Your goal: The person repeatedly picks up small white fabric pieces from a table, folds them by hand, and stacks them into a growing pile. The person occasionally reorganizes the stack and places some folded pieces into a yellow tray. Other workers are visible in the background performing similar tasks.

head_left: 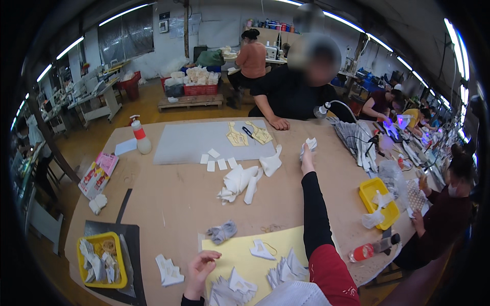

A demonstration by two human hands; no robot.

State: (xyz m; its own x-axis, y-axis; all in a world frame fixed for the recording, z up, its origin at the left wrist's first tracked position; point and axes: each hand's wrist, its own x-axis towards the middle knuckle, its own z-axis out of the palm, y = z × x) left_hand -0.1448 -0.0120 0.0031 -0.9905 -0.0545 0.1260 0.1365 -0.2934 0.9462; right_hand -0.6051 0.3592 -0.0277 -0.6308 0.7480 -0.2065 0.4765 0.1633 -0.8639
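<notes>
Beyond the yellow sheet (pixel 288 239), my right hand (pixel 307 157) pinches a white piece (pixel 310 143), probably light, best edge-held; my left hand (pixel 200 269) is loosely spread.

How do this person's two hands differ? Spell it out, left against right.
The right hand reaches far out over the table; the left hand is near the picture's lower edge, by the left edge of the yellow sheet. The right hand holds white material; the left hand shows nothing in its loosely bent fingers. Both hands are bare.
</notes>
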